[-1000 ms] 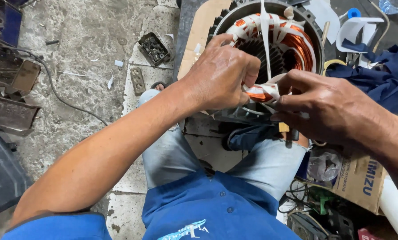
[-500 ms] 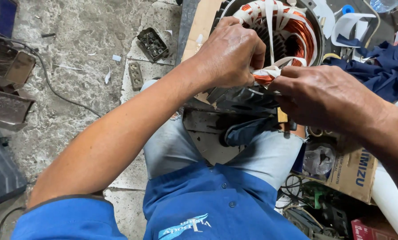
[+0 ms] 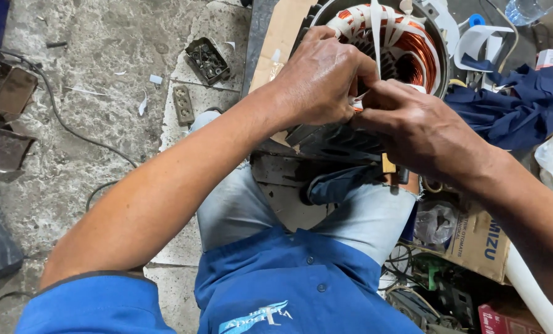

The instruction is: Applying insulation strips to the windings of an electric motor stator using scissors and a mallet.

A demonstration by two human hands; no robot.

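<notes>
Both hands, left hand (image 3: pixel 323 80) and right hand (image 3: pixel 421 133), pinch white tape (image 3: pixel 376 37) at the motor stator (image 3: pixel 406 43)

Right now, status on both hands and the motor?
Left hand and right hand pinching white tape at motor rim. Copper windings exposed. Blue cloth beside it.

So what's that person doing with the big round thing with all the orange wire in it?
A person in a blue shirt sits on the concrete floor with a round metal motor shell wound with copper-orange wire before them. The left hand and right hand meet at its near rim, pinching white tape strips wrapped over the coils. A dark blue cloth lies beside it.
</notes>
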